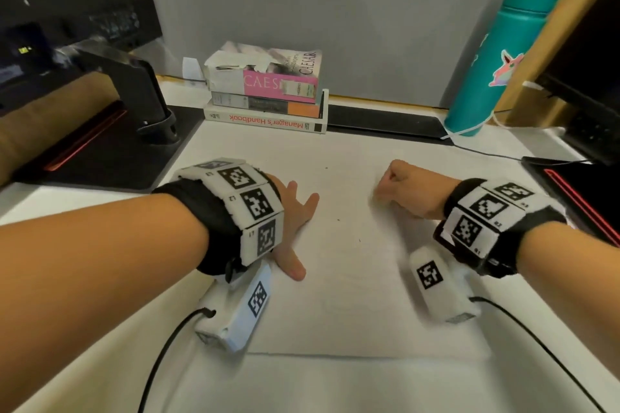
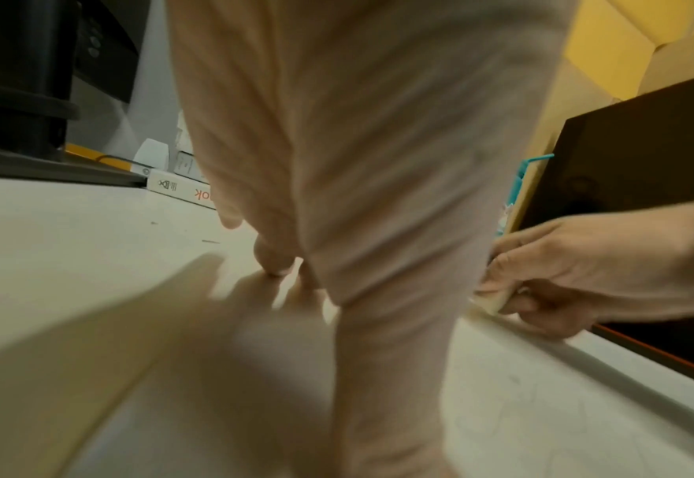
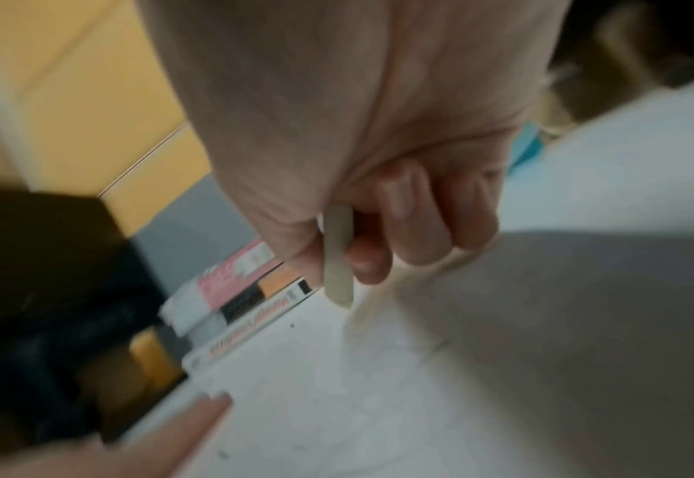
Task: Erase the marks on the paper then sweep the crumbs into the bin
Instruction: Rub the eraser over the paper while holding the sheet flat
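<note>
Right hand [image 1: 411, 189] is curled into a fist, thumb and fingers pinching a flat off-white eraser [image 3: 339, 258] whose lower tip sits at the large white paper sheet [image 1: 352, 278]; right-wrist view is blurred, so actual contact is hard to confirm. Left hand [image 1: 295, 211] lies flat with fingers spread straight, pressing the same sheet on its left part, well apart from the right hand. Few small dark crumbs [image 1: 337, 220] are scattered on the paper between and beyond the hands; faint pencil marks [image 2: 541, 397] show on the sheet. Paper lies on a white desk [image 1: 50, 204]. Behind it a stack of three books [image 1: 268, 94], a teal metal water bottle [image 1: 496, 54] far right, a black monitor stand [image 1: 144, 90] far left.
</note>
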The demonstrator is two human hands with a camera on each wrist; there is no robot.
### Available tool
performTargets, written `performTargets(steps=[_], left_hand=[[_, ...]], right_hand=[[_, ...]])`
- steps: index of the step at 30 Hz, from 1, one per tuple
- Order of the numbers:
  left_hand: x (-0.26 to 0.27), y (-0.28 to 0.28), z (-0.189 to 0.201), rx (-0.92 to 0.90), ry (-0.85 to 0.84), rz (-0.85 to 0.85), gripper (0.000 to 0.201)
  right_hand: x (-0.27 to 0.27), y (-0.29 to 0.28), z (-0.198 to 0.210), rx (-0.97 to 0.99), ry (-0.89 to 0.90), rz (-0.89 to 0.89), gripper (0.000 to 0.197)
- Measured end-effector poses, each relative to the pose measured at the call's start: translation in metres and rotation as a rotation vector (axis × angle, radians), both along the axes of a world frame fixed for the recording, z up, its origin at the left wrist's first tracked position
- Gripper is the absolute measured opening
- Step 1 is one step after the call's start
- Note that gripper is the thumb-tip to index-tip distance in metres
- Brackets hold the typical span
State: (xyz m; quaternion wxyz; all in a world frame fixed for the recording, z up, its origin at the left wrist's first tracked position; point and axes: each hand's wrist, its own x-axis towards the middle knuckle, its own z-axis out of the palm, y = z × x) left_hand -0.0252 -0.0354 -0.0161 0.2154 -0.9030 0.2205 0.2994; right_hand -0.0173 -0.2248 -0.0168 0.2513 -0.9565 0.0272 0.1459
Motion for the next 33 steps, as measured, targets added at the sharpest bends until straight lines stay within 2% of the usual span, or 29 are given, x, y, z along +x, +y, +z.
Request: performTargets(steps=[1,3,6,9,11,14,16,18,19,22,23,25,28,33], left_hand=[[-0.001,-0.002,0.004,0.001,0.004,-0.009,0.121],[-0.005,-0.010,0.013,-0.055,-0.012,-0.039,0.112],[-0.024,-0.036,0.016,-0.244,-0.010,-0.122,0.092],[-0.050,-0.052,0.003,-0.286,0.165,-0.269,0.078],[-0.049,-0.044,-0.004,-0.265,0.184,-0.197,0.071],[-0.028,-0.034,-0.004,-0.253,-0.011,0.113,0.071],[-0.029,-0.039,0.000,-0.265,-0.004,0.066,0.070],[-0.040,-0.045,-0.001,-0.298,0.154,-0.062,0.065],[-0.042,-0.047,-0.003,-0.292,0.170,-0.052,0.065],[-0.020,-0.043,-0.006,-0.226,-0.080,0.108,0.083],[-0.014,-0.043,-0.006,-0.222,-0.118,0.133,0.091],[-0.006,-0.043,-0.008,-0.256,-0.044,0.136,0.105],[-0.006,-0.041,-0.016,-0.258,0.025,0.152,0.115],[-0.002,-0.036,-0.021,-0.276,0.022,0.160,0.120]], right_hand=[[0.000,-0.003,-0.005,0.149,-0.008,-0.054,0.019],[-0.002,-0.010,-0.016,0.318,-0.027,-0.129,0.031],[-0.003,-0.012,-0.024,0.366,-0.053,-0.132,0.032],[0.002,-0.015,-0.028,0.411,-0.039,-0.089,0.047],[0.004,-0.017,-0.030,0.405,-0.009,-0.072,0.061],[0.003,-0.018,-0.030,0.397,-0.002,-0.075,0.058],[0.004,-0.017,-0.029,0.382,-0.022,-0.076,0.051],[0.002,-0.016,-0.028,0.349,-0.038,-0.054,0.047],[0.001,-0.016,-0.028,0.330,-0.041,-0.040,0.047],[-0.003,-0.014,-0.024,0.281,-0.040,-0.010,0.041],[-0.004,-0.012,-0.021,0.265,-0.035,0.002,0.039],[-0.007,-0.003,-0.014,0.217,-0.017,0.043,0.029],[-0.015,0.013,-0.010,0.137,0.025,0.117,0.011],[-0.026,0.006,0.001,-0.153,0.080,0.182,0.015]])
